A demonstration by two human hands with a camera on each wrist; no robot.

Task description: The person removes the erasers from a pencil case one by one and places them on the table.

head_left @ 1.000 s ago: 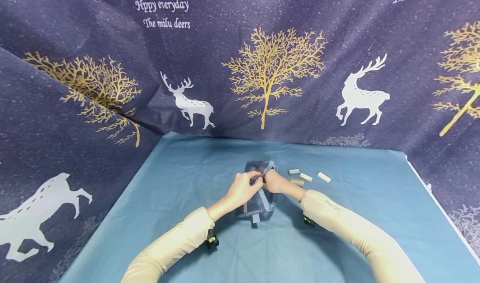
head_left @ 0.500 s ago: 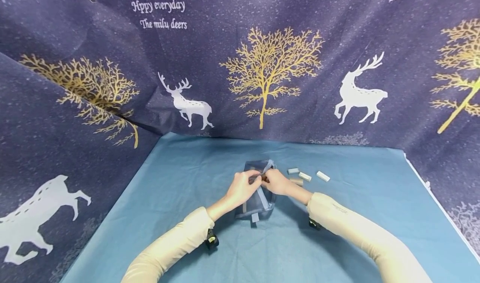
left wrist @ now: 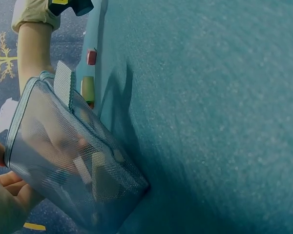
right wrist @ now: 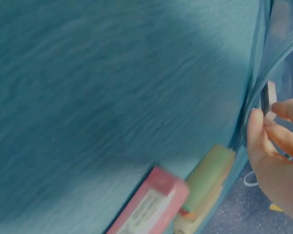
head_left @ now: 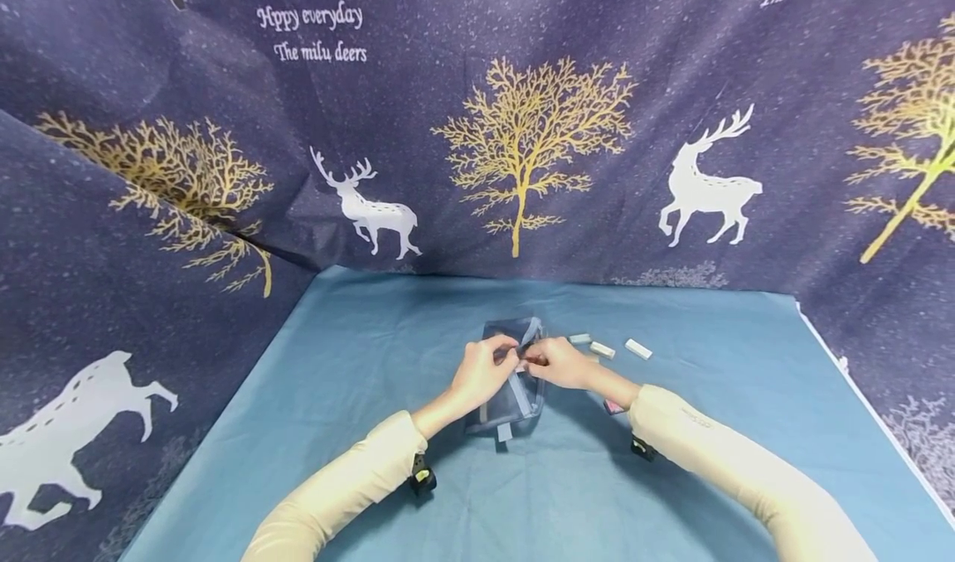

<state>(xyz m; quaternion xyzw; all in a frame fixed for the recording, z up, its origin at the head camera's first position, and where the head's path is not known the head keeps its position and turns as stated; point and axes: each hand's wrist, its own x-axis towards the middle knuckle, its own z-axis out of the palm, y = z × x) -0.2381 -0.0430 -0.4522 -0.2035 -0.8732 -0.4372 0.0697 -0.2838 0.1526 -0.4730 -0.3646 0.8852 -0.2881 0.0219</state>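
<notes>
A blue mesh zip pouch [head_left: 487,417] lies on the blue cloth, its zipped mouth spread apart. My left hand [head_left: 477,377] pinches the mouth's edge; in the left wrist view its fingers [left wrist: 12,183] are at the zipper band. At the opening my right hand [head_left: 559,363] pinches a small white block [right wrist: 271,97] with a dark side between thumb and fingers. The block is inside the curve of the zipper edge in the right wrist view. Through the mesh, several small pieces [left wrist: 105,178] show faintly inside.
Right of the pouch lie a white block [head_left: 637,348], a cream block [head_left: 602,350] and a grey-blue block [head_left: 579,339]. Beneath my right forearm is a pink block [right wrist: 158,200] with a white label, beside a green block [right wrist: 212,170]. A patterned dark curtain [head_left: 448,172] hangs behind.
My right hand has drawn slightly right and toward me at the pouch mouth. The pink block now shows under the right wrist. My left hand has kept its hold on the edge.
</notes>
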